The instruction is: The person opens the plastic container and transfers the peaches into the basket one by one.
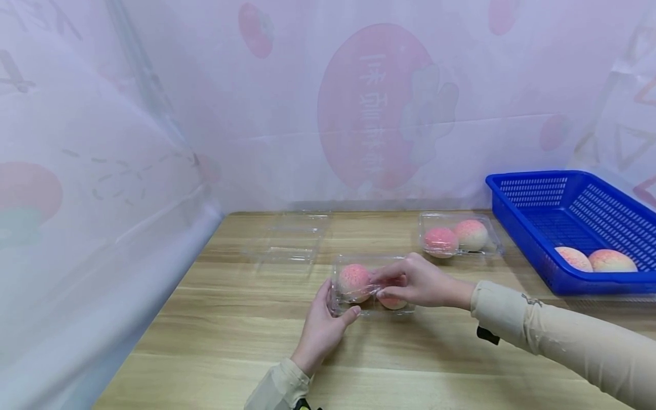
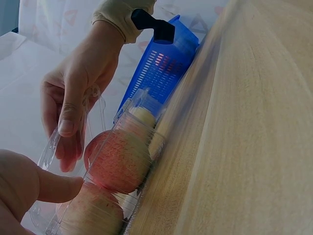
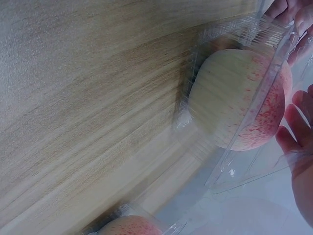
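A clear plastic clamshell container with two pink-and-cream peaches, one the left peach and one the right peach, sits on the wooden table. My left hand grips its left end, the thumb over the front rim. My right hand reaches across from the right and pinches the raised clear lid between thumb and fingers. Its fingers hide part of the right peach. The right wrist view shows a peach close up through the container wall.
A second clear container with two peaches stands at the back right, beside a blue basket with two more peaches. Open empty clear containers lie at the back left. Patterned white cloth walls the table's back and left.
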A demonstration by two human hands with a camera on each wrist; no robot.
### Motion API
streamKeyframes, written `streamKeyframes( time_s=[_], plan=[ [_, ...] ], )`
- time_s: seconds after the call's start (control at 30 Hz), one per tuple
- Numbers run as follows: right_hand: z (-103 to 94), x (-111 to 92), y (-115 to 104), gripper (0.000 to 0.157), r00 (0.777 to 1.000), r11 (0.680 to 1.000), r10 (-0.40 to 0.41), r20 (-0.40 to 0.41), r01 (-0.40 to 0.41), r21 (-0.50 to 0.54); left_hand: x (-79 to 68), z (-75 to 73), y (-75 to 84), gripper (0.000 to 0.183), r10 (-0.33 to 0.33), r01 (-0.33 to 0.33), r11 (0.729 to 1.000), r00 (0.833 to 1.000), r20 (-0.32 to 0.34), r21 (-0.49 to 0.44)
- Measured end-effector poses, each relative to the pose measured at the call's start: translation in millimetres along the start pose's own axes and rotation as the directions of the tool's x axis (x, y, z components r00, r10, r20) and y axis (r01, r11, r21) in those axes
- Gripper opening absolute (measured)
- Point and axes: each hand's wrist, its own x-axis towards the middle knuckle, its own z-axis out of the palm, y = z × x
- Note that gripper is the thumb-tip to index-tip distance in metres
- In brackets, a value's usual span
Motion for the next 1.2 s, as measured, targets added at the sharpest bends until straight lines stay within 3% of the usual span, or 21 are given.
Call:
streamKeyframes(
  time_s=[0.27,0.53,0.97,1.2],
  plan=[
    [-1.1,1,0,0.024,1.000,1.000,-0.008,0.005,0.008,-0.007,1.6,0.0,-2.2,0.083,0.032,-0.032,0.999,0.999,0.008,-0.004],
    [-7.3,6,-1,0.020,0.996,0.997,-0.080,-0.024,0.080,-0.020,0.9,-0.4,-2.1,0.082,0.022,-0.022,1.000,1.000,0.018,-0.007],
    [-37.3,26,-5,0.021,1.000,1.000,0.006,0.029,-0.005,-0.027,1.4,-0.3,-1.0,0.087,-0.008,0.008,1.000,1.000,0.029,-0.010],
    [-48.2,37,-3,0.023,0.991,0.995,0.097,0.086,-0.096,-0.016,-0.2,-0.3,-0.1,0.089,-0.021,0.021,1.000,1.000,0.022,-0.001]
  ],
)
